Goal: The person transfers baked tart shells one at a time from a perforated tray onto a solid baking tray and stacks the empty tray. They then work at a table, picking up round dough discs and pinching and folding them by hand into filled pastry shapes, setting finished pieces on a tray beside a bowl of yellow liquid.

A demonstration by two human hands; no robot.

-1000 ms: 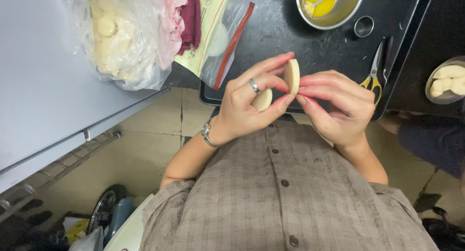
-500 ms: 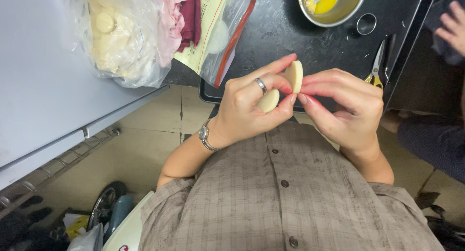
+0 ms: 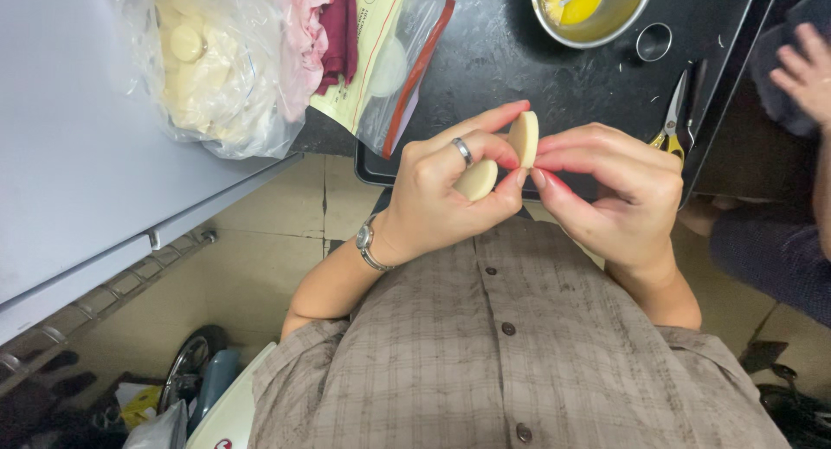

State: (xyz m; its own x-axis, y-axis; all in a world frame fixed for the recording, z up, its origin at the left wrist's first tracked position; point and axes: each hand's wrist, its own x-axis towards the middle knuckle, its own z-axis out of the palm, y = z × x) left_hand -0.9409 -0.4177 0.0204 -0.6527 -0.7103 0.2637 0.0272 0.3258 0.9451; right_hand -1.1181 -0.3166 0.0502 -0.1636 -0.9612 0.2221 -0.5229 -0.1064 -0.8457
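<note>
My left hand (image 3: 441,193), with a ring and a wristwatch, holds two pale cream dough discs. One disc (image 3: 523,138) stands on edge between its fingertips, and a second disc (image 3: 476,180) is tucked under the thumb. My right hand (image 3: 619,198) meets it from the right, its fingertips pinching the edge of the upright disc. Both hands hover above my checked shirt, just in front of a black tray (image 3: 519,59).
A metal bowl of yellow liquid (image 3: 590,7), a small metal ring cutter (image 3: 653,42) and yellow-handled scissors (image 3: 671,124) lie on the tray. A clear bag of dough discs (image 3: 208,59) and a zip bag (image 3: 398,68) sit at left. Another person's hand (image 3: 801,68) reaches in at right.
My hands stay together on the discs, shifted slightly. Another person's hand has come into view at the upper right.
</note>
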